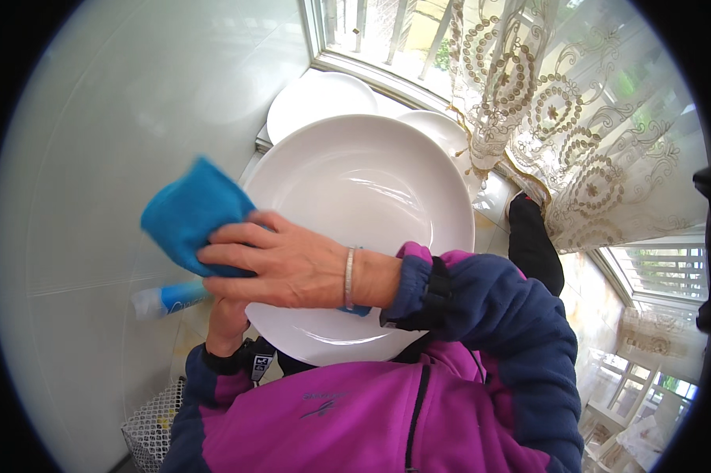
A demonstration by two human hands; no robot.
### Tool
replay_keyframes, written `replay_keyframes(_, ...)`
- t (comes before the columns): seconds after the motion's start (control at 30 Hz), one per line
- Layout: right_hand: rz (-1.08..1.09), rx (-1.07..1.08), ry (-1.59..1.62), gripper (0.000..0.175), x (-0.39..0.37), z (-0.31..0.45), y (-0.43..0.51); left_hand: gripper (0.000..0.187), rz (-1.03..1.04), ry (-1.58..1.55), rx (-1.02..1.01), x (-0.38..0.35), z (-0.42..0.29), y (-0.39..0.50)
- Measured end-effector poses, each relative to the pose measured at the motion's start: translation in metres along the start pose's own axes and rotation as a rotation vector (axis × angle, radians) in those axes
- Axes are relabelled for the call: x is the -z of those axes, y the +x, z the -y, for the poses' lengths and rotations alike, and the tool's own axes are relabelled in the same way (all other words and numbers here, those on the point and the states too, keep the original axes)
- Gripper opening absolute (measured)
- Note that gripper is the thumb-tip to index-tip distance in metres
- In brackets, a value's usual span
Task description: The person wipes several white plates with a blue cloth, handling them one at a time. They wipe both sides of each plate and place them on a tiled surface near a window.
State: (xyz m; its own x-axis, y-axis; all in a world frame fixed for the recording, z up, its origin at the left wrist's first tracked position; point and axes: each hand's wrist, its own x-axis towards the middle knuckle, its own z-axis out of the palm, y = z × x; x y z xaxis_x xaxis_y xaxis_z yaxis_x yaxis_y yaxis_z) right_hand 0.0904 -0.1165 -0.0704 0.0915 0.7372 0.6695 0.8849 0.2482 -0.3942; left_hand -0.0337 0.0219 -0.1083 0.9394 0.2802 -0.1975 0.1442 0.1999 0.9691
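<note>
My right hand (272,260) reaches leftward across a large, glossy white round dish (355,171) and grips a folded blue cloth (193,213) beyond its left side. Under my right wrist, a bit of blue material shows against the dish. My left hand (228,322) is at the dish's lower left edge, its fingers mostly hidden behind my right hand. Beside it, a blue and white cylindrical item (169,298) bearing writing sticks out to the left; whether my left hand holds it or the dish cannot be seen.
Two more white round dishes (323,100) (435,127) lie behind, along the window sill. A glossy pale wall (95,177) rises at left. A patterned sheer curtain (556,118) hangs at right. A white mesh basket (154,420) stands at lower left.
</note>
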Motion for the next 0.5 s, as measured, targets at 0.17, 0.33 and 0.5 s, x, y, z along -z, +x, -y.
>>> replay_keyframes(0.17, 0.081, -0.076, -0.367, 0.027, 0.02, -0.035, 0.01, 0.054, 0.006, -0.029, 0.212, 0.01, -0.007, 0.001)
replay_keyframes(0.33, -0.013, -0.28, -0.469, 0.023, 0.045, -0.061, -0.005, 0.054, 0.012, -0.057, 0.185, 0.003, -0.007, 0.003)
replay_keyframes(0.5, -0.081, -0.617, -0.485, 0.026, 0.091, -0.073, -0.05, 0.052, 0.126, -0.091, 0.138, -0.004, -0.014, 0.004)
